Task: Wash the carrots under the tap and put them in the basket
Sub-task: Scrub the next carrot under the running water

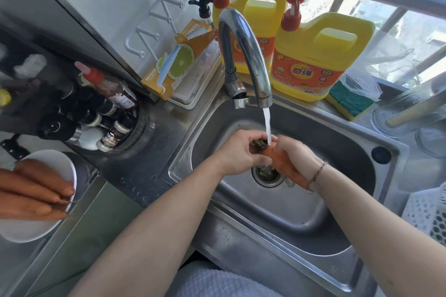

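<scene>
Both hands, left hand point(241, 152) and right hand point(295, 155), grip one carrot point(277, 155) under the tap point(243, 55) stream (stem end up) to rinse it over the sink point(313, 212) drain

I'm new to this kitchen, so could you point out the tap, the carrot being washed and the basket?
tap point(243, 48), head view, on the curved metal spout.
carrot point(277, 157), head view, on its orange body between the hands.
basket point(427, 210), head view, on its white perforated wall.

Both the left hand point(241, 152) and right hand point(296, 159) grip a carrot point(277, 157) under the running tap point(243, 55).
</scene>
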Demonstrator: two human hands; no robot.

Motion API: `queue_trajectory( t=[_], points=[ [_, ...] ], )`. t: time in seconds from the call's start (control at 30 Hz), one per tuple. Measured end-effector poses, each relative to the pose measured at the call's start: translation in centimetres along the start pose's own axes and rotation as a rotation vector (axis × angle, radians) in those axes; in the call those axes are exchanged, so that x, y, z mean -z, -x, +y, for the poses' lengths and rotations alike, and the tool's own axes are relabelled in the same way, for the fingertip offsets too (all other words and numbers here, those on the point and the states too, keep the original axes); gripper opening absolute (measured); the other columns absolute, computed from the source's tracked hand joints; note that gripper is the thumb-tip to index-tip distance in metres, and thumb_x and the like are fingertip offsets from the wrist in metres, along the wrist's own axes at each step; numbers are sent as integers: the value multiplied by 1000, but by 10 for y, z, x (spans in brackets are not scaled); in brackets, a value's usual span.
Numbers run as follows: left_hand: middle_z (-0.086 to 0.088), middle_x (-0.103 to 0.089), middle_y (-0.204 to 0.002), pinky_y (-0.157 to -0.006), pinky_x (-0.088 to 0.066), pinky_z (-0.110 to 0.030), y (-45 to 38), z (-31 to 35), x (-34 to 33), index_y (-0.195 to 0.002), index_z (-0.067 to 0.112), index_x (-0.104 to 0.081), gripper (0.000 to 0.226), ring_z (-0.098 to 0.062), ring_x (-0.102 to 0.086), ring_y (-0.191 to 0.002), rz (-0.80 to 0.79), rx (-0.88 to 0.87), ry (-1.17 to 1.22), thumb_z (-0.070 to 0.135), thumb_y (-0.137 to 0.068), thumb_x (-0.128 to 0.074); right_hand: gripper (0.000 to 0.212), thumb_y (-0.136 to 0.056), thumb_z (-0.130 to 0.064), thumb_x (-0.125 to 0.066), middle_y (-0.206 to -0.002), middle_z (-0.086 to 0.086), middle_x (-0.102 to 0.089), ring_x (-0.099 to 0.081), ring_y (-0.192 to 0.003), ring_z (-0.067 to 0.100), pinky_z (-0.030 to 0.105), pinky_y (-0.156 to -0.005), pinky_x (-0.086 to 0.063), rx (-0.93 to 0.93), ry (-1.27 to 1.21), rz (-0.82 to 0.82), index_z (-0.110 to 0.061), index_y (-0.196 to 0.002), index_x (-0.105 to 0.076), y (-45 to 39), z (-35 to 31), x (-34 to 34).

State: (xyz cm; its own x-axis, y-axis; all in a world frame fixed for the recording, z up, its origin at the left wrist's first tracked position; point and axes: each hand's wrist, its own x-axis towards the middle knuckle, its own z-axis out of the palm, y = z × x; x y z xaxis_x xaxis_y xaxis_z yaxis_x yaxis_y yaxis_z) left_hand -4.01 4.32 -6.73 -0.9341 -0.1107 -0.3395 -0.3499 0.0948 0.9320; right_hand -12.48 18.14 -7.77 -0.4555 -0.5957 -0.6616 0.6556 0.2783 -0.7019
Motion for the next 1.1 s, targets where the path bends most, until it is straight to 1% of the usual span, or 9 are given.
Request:
queue_trajectory(
  t=[0.2,0.4,0.47,0.57,0.67,0.77,0.9,1.0,1.1],
  points=[
    [0,-71,-99,-90,-55,-29,-1,3,4,-97,25,-68,44,-9,-68,-91,-3,-18,-43,-11,-73,-79,51,-55,-21,-66,-112,27,-69,-61,-111,49,68,-97,-44,32,27,57,-3,-102,-71,7,-8,-5],
    [2,-73,-104,-96,-55,-34,-1,1,9,-112,20,-69,47,-13,-69,-97,8,-9,-57,-6,-74,-80,67,-43,-7,-60,-114,34,-64,-65,-95,43,50,-85,-48,10,63,22,-4,-108,-69,8,-9,-5],
    [9,-72,-99,-97,-54,-35,-3,4,9,-113,22,-69,48,-9,-69,-95,-9,-2,-88,-5,-74,-80,56,-53,-8,-61,-111,30,-68,-67,-95,42,51,-86,-53,18,54,-6,-6,-108,-71,10,-8,-4],
    [6,-72,-101,-97,-55,-40,-4,5,12,-113,19,-69,45,-14,-70,-100,-12,10,-113,-3,-75,-81,32,-78,-14,-58,-106,24,-71,-67,-73,27,33,-58,-55,36,70,-33,-11,-106,-73,12,-11,-5],
    [3,-73,-103,-97,-55,-41,-5,3,12,-113,9,-69,41,-17,-71,-102,3,21,-128,-2,-75,-81,32,-77,-15,-58,-109,24,-71,-67,-85,34,41,-77,-54,29,46,-12,-7,-104,-73,12,-13,-6],
    [6,-72,-100,-96,-55,-35,-4,5,11,-114,10,-70,44,-12,-70,-97,-3,18,-112,-5,-74,-81,39,-70,-11,-57,-102,25,-71,-71,-80,31,37,-67,-56,3,31,-5,0,-106,-70,13,-16,-7],
    [4,-71,-105,-96,-54,-31,-2,7,14,-104,26,-70,46,-10,-69,-98,-22,-9,-73,-7,-74,-80,57,-53,-10,-54,-107,22,-71,-67,-100,42,46,-89,-54,-21,35,-7,-7,-107,-71,10,-11,-5],
    [3,-71,-104,-95,-54,-30,-2,7,16,-102,26,-68,43,-10,-69,-97,-32,-7,-73,-6,-75,-80,29,-88,-8,-48,-74,7,-72,-64,-56,12,18,-49,-49,-30,50,-68,-5,-107,-70,19,-14,-10],
    [4,-71,-99,-87,-53,-24,-2,8,17,-93,29,-67,42,-6,-68,-91,-46,-9,-79,-8,-75,-79,23,-95,-4,-43,-46,-3,-58,-44,-29,2,13,-30,-32,-19,83,-31,-3,-95,-66,33,-29,-20]
  ],
)
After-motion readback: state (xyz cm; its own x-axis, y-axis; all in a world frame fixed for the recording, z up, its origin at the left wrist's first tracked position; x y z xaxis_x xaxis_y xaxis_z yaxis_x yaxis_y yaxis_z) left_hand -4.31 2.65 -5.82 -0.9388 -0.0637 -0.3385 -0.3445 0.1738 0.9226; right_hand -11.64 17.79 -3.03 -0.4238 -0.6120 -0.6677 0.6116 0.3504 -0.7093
